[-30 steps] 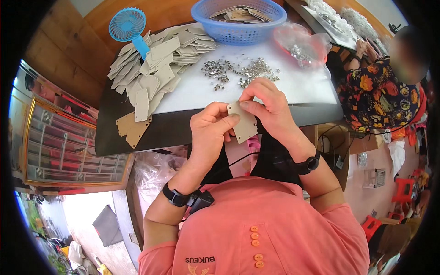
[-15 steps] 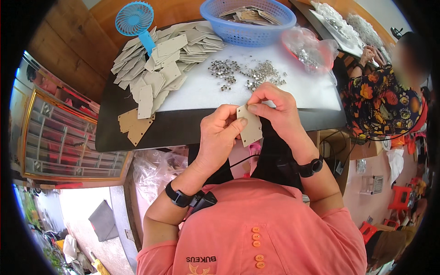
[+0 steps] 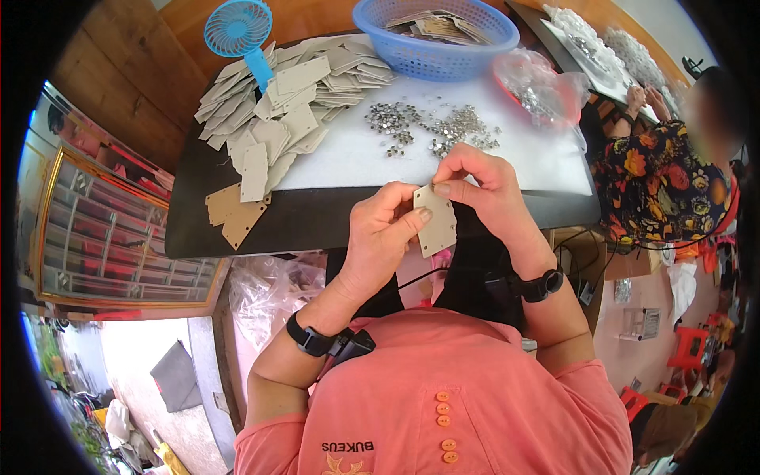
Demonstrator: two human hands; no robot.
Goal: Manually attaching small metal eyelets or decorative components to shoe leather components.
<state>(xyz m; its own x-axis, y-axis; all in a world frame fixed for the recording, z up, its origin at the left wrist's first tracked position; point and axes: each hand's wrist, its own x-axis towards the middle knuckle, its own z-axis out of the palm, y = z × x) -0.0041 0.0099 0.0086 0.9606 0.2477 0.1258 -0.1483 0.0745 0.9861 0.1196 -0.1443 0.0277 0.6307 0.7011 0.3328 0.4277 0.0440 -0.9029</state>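
Black table (image 3: 301,222): front edge passes behind our left hand (image 3: 381,229); bare white sheet (image 3: 550,165) beyond our right hand (image 3: 484,190). We grip 1 beige plate (image 3: 438,229) between them, left thumb on its face, right fingertips pinching its top corner.

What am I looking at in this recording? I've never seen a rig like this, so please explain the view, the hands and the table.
There is no machine: these are a person's bare hands, seen from a fisheye camera worn on the head, which bends straight edges. The left hand grips a pale card with small holes; the right hand pinches its top corner. On the black table are a heap of pale cards, brown cards, a blue handheld fan, a blue basket and small silvery pieces on a white sheet.
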